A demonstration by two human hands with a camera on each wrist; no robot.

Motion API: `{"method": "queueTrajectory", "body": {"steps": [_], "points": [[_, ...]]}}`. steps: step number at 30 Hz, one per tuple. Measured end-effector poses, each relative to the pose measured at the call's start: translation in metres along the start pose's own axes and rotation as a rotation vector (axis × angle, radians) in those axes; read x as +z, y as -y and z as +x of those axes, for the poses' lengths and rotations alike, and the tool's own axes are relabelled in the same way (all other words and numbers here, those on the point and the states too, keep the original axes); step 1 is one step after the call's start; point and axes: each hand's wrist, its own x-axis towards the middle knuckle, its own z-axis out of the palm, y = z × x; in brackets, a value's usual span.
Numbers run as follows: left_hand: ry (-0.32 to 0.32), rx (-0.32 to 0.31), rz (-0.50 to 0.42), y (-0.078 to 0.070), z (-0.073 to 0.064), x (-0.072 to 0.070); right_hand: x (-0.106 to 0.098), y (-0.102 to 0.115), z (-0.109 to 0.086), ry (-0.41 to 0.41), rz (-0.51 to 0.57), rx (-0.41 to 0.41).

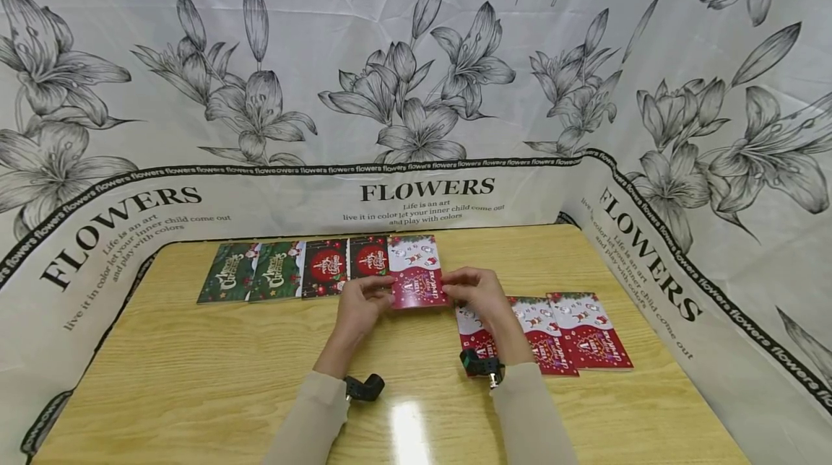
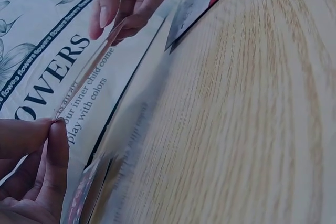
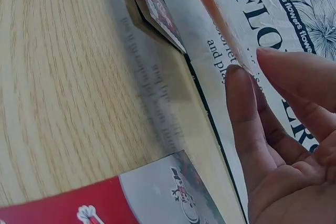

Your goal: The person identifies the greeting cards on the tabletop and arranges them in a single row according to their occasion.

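Observation:
A red-and-white Christmas card (image 1: 419,274) is held up above the table's far side, at the right end of a row of cards. My left hand (image 1: 361,306) pinches its left edge between thumb and fingertips. On the opposite edge, my right hand (image 1: 479,294) pinches it the same way. Both wrist views show the card nearly edge-on, a thin strip (image 2: 97,59) stretching between the two hands. Directly left of it lies a dark card with a red circle (image 1: 369,260), partly overlapped by the held card in the head view.
Another dark card (image 1: 324,268) and two green Christmas cards (image 1: 276,270) continue the row leftward. Several matching red-and-white cards (image 1: 590,331) lie at the right, partly behind my right arm. Flower-printed cloth (image 1: 416,111) walls the wooden table (image 1: 227,371) at the back and sides.

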Motion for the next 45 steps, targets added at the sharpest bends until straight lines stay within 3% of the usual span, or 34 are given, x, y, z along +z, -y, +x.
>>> {"method": "queueTrajectory", "body": {"steps": [9, 24, 38, 45], "points": [[-0.034, 0.014, 0.027, 0.004, 0.000, -0.003, 0.003, -0.007, 0.001, 0.058, -0.091, -0.040], [-0.104, -0.014, 0.070, 0.008, -0.001, 0.001, 0.009, -0.007, 0.002, 0.031, -0.102, -0.026], [-0.147, 0.108, 0.140, 0.008, 0.003, 0.010, 0.008, -0.001, 0.002, -0.022, -0.151, -0.024], [-0.154, 0.149, 0.229, 0.011, 0.014, 0.018, 0.009, -0.004, 0.008, -0.081, -0.202, -0.007]]}}
